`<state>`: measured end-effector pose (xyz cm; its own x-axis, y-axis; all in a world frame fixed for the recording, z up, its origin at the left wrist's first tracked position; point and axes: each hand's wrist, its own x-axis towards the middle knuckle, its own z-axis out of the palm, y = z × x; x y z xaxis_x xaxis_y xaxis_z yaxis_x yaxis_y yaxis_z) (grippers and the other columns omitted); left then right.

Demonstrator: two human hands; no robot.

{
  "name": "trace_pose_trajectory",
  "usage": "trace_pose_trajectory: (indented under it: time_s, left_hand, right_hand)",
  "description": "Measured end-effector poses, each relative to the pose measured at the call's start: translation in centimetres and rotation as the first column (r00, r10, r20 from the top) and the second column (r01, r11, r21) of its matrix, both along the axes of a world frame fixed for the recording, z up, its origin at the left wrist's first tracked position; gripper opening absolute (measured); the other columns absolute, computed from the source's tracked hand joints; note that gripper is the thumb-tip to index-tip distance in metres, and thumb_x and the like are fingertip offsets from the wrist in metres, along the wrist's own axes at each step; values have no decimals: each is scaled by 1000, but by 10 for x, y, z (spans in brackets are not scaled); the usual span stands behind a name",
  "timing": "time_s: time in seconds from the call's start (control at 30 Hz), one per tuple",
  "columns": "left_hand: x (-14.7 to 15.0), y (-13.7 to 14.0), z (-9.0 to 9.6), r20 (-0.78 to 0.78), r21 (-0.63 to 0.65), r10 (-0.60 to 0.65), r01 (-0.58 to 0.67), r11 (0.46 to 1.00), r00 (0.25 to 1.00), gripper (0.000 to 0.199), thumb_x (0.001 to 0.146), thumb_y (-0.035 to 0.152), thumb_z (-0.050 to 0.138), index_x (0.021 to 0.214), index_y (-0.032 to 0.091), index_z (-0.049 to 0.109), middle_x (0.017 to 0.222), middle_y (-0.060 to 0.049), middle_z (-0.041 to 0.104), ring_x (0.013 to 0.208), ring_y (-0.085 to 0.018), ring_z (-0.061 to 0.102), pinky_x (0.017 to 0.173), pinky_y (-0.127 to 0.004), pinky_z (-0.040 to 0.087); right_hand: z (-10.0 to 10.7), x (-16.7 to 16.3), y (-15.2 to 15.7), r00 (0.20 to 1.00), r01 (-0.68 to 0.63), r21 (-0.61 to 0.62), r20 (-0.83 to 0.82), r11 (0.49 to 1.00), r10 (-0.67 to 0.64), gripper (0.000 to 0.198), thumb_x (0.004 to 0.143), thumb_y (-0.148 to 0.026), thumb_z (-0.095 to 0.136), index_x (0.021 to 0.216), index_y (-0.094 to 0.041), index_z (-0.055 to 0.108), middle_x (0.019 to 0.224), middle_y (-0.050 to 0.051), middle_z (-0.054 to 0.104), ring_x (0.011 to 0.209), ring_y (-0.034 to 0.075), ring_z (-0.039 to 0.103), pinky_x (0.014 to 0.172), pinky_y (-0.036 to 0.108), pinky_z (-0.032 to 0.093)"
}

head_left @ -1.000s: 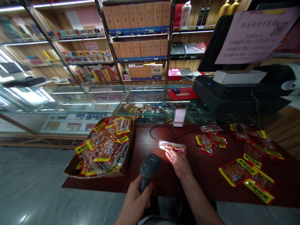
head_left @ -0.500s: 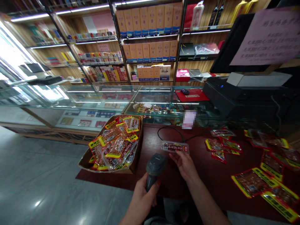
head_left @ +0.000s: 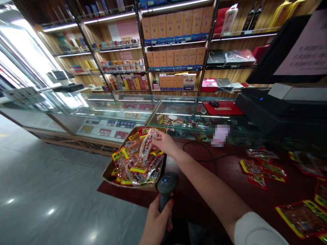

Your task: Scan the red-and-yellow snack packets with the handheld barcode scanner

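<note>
Behind a dark reddish-brown wooden counter (head_left: 227, 177) runs a long glass display case (head_left: 153, 112), and beyond it rise wood-backed shelves (head_left: 219, 74) stocked with upright tan-and-blue cardboard boxes (head_left: 178, 25). The right hand (head_left: 163, 141) has its thumb and fingers closed on the upper end of a long, clear plastic packet with red print (head_left: 146, 146). That packet slants down over the open brown cardboard carton (head_left: 109, 170) (whether its lower end touches the contents, I cannot tell). The left hand (head_left: 159, 214) is wrapped around the handle of a dark grey handheld scanner (head_left: 167, 183), its head raised near the carton's right side, a small blue light showing. Inside the carton lie heaped shiny red-and-yellow snack packets (head_left: 130, 163). Right of the reaching arm, a thin black cable (head_left: 226, 156) crosses the counter towards loose red-and-yellow packets (head_left: 260, 170), with a larger flat brown packet edged in yellow (head_left: 301, 219) nearer the person.
</note>
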<state>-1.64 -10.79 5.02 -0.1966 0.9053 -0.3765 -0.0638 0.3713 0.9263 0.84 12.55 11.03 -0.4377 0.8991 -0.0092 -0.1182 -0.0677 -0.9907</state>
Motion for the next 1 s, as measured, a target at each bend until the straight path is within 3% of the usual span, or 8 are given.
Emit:
trace_pose_trajectory:
  time_s: [0.17, 0.33, 0.43, 0.53, 0.67, 0.8, 0.9, 1.0]
  left_hand:
    - [-5, -2, -11, 12, 11, 8, -8, 1000, 1000, 72, 72, 75, 69, 107, 12, 65, 43, 9, 49, 33, -10, 43, 37, -21, 34]
    - [-3, 0, -12, -7, -6, -60, 60, 998, 998, 69, 76, 71, 70, 112, 12, 65, 44, 7, 54, 38, -12, 49, 42, -21, 38]
    - [7, 7, -7, -24, -24, -119, 119, 993, 993, 70, 74, 71, 70, 110, 11, 65, 43, 7, 53, 38, -12, 48, 43, -22, 37]
    - [24, 15, -3, -34, -28, -166, 165, 986, 986, 71, 71, 72, 71, 105, 11, 65, 41, 8, 51, 36, -11, 45, 40, -22, 33]
    - [47, 21, -1, -8, -13, -211, 211, 977, 977, 64, 70, 70, 73, 100, 14, 65, 42, 9, 49, 35, -11, 43, 39, -21, 33]
    - [57, 19, -1, -28, 2, -276, 276, 961, 961, 56, 76, 66, 70, 98, 14, 63, 42, 8, 49, 37, -10, 44, 40, -21, 34]
    - [56, 16, 0, -63, 6, -292, 293, 956, 954, 55, 82, 62, 66, 106, 13, 63, 45, 8, 51, 39, -11, 46, 42, -20, 36]
    - [51, 15, 1, -79, -5, -292, 293, 956, 953, 58, 83, 62, 64, 110, 11, 62, 45, 8, 51, 39, -11, 46, 43, -21, 37]
  right_hand:
    - [1, 2, -7, 977, 63, 188, 190, 980, -99, 52, 77, -19, 85, 126, -23, 70, 100, 4, 80, 81, 22, 78, 76, 36, 64]
    - [-30, 114, -47, 852, 214, 348, 390, 913, -349, 37, 90, -26, 65, 127, -32, 70, 121, 0, 78, 98, 19, 77, 90, 33, 61]
    - [-51, 211, -66, 577, 387, 436, 572, 813, -582, 39, 92, -25, 56, 129, -23, 70, 141, 8, 67, 134, 26, 59, 117, 46, 41]
    - [-69, 296, -77, 221, 506, 506, 707, 699, -672, 53, 95, -23, 46, 144, -4, 55, 161, 25, 40, 155, 41, 24, 122, 67, 13]
    - [-89, 340, -89, -20, 492, 533, 797, 688, -604, 50, 96, -22, 41, 140, -4, 59, 159, 27, 43, 152, 46, 26, 114, 80, 2]
    - [-105, 306, -113, -50, 349, 534, 831, 770, -554, 44, 96, -24, 46, 134, -16, 65, 153, 19, 54, 140, 36, 48, 117, 72, 4]
    - [-109, 280, -127, 18, 222, 505, 853, 834, -521, 41, 93, -26, 51, 130, -22, 69, 148, 13, 61, 129, 30, 57, 117, 61, 18]
    - [-105, 286, -124, 60, 189, 464, 874, 865, -482, 42, 96, -23, 44, 130, -27, 69, 146, 8, 63, 127, 26, 60, 110, 53, 32]
